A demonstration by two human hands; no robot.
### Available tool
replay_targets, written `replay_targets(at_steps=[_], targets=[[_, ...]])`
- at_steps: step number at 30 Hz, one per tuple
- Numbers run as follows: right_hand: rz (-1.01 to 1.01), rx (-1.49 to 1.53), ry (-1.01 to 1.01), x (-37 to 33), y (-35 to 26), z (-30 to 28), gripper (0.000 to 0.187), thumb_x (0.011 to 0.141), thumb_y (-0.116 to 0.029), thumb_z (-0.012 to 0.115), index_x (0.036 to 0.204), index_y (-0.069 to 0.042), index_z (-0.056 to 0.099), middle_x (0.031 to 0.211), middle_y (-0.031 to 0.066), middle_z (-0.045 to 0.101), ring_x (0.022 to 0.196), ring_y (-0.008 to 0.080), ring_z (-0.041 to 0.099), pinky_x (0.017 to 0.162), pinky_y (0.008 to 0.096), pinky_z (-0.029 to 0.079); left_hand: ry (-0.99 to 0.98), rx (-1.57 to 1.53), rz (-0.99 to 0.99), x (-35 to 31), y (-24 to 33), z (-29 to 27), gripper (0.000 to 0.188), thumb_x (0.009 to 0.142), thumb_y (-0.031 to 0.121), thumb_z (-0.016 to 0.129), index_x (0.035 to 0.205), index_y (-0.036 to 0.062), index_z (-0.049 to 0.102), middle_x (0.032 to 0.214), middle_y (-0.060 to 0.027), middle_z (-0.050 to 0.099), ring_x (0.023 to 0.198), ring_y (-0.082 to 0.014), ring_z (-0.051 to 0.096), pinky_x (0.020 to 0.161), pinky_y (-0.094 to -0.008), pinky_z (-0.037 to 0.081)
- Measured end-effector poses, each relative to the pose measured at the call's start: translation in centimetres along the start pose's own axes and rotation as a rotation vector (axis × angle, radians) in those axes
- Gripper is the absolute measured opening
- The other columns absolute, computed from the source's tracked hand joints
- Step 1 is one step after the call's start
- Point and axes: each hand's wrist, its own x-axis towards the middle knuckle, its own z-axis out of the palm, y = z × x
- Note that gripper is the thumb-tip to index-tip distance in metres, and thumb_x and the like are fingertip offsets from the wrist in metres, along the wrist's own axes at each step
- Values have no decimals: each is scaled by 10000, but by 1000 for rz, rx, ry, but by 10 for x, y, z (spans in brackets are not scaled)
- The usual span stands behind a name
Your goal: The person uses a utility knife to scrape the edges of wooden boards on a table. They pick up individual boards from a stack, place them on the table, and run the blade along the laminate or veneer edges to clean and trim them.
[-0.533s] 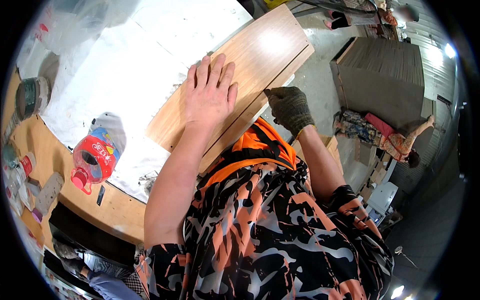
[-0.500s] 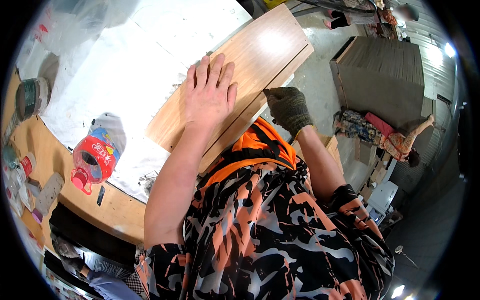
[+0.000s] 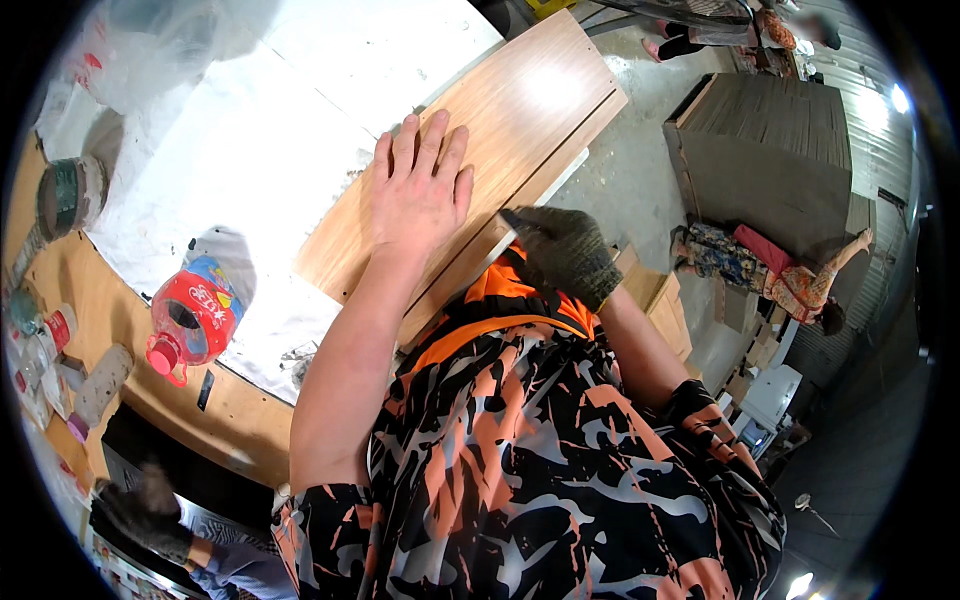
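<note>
- Long, flat, light-brown wood-grain panel [image 3: 520, 105]: on white-covered table [image 3: 270, 120]; long axis lower left to upper right.
- Bare left hand [image 3: 415, 195]: fingers extended flat atop panel, gripping nothing.
- Dark-gloved right hand [image 3: 568, 250]: nearer the near long edge, panel up-left; fingers' closure, hold unclear.
- Grey floor [image 3: 635, 140]: right of panel.

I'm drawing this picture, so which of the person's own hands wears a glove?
The right hand, in a dark knitted glove by the light-brown wood-grain board's near edge. The left hand is bare, flat on the board.
</note>
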Motion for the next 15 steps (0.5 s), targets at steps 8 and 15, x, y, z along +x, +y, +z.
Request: replay_targets(at_steps=[8,15], targets=[[-262,70,270,26,58,-28,391,964,-53,589,1351,-1,580,779,75,664,625,107,616,567,274,530,79,21,46,1,5,-2,407,989,357,500,1345,178,579,1464,-41,495,1371,-285,418,1157,-485,311],[-519,64,447,56,102,-49,302,929,-22,607,1226,21,634,818,94,686,659,132,661,619,289,553,229,-61,79,-5,8,3,319,911,282,645,1194,137,664,1376,-86,565,1324,-316,465,1134,-494,344]])
